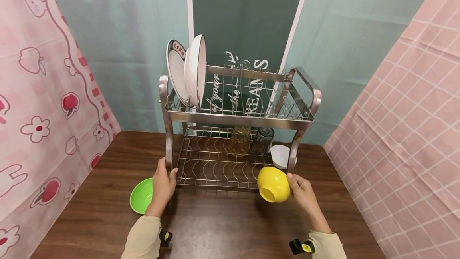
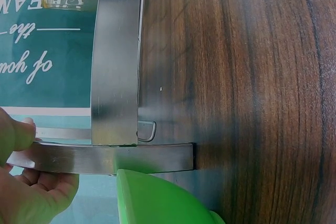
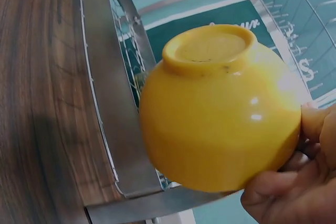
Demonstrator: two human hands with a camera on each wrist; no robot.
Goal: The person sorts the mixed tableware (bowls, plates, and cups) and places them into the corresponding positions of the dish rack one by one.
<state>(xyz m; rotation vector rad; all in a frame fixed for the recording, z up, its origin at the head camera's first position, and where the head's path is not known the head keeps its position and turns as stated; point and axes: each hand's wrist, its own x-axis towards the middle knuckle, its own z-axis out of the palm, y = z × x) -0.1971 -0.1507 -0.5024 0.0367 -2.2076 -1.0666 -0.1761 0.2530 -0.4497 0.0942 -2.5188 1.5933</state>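
A two-tier metal dish rack (image 1: 237, 120) stands on the table. My left hand (image 1: 163, 185) grips its left front leg (image 2: 63, 157), with thumb on one side and fingers on the other. In front of the rack's right end, my right hand (image 1: 303, 193) pinches a yellow bowl (image 1: 274, 184) at its rim. The bowl is tilted, and its foot ring (image 3: 210, 45) faces the head camera. Beside my left hand a green bowl (image 1: 140, 198) is on the table, partly hidden by that hand.
A white plate (image 1: 177, 67) and a white bowl (image 1: 195, 71) stand upright on the rack's top left. On the lower tier are an amber glass (image 1: 240, 141) and a dark glass (image 1: 263, 141). A small white bowl (image 1: 280, 156) sits by the right leg. Curtains surround the table.
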